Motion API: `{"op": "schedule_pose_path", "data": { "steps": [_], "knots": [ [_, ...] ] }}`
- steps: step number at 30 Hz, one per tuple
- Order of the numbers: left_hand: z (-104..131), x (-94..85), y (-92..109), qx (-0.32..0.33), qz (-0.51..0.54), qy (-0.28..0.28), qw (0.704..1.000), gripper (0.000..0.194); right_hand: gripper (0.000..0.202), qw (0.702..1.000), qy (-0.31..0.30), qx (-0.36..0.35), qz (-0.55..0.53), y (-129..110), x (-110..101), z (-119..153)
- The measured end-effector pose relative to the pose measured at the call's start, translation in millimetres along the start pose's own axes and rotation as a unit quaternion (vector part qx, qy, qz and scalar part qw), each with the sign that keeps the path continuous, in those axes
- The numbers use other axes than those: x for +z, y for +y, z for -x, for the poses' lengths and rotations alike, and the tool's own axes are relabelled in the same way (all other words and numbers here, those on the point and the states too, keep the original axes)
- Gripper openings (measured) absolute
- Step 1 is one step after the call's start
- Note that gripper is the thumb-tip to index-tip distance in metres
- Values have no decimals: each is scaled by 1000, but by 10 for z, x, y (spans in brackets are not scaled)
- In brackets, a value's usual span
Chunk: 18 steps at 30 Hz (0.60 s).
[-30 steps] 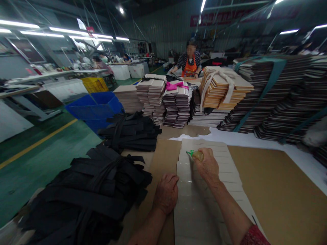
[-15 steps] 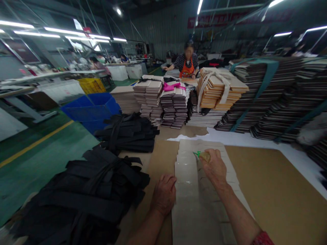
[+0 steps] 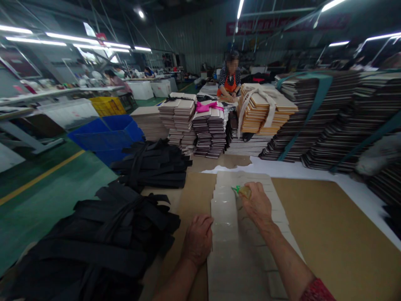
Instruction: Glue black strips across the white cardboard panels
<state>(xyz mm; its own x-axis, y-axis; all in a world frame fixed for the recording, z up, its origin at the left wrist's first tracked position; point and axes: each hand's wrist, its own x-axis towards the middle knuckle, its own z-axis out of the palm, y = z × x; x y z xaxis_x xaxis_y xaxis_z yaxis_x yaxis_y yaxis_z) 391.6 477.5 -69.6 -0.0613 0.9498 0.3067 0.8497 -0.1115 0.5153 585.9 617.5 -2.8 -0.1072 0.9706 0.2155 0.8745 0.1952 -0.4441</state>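
A row of overlapping light-grey panels (image 3: 223, 234) runs away from me on the table, with shiny wet-looking patches down its left side. My right hand (image 3: 258, 205) is closed around a small yellowish squeeze bottle (image 3: 245, 192) whose green nozzle (image 3: 235, 189) points left, just over the panels near the far end. My left hand (image 3: 197, 238) rests on the brown board (image 3: 196, 192), fingers laid against the panels' left edge and holding nothing. Whether the nozzle touches a panel cannot be made out.
Bundles of black fabric strips (image 3: 103, 238) lie at left. Tied stacks of panels (image 3: 208, 129) stand at the back, taller strapped stacks (image 3: 316, 117) at right. A blue bin (image 3: 106, 133) is on the floor at left. Across the table a person in an orange apron (image 3: 231, 85) works.
The view has swung slightly, so everything sits a little further left. My right hand with the bottle stays near the far panels. The person opposite has drawn an outstretched arm in.
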Motion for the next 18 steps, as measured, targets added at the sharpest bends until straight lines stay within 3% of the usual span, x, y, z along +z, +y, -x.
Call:
{"op": "schedule_pose_path", "data": {
  "steps": [9, 18],
  "knots": [
    [-17, 0, 3, 9, 6, 21, 1000, 37, 21, 998, 36, 50, 12, 402, -160, -79],
    [-4, 30, -52, 18, 6, 28, 999, 35, 22, 998, 29, 47, 13, 449, -173, -102]
  ]
}}
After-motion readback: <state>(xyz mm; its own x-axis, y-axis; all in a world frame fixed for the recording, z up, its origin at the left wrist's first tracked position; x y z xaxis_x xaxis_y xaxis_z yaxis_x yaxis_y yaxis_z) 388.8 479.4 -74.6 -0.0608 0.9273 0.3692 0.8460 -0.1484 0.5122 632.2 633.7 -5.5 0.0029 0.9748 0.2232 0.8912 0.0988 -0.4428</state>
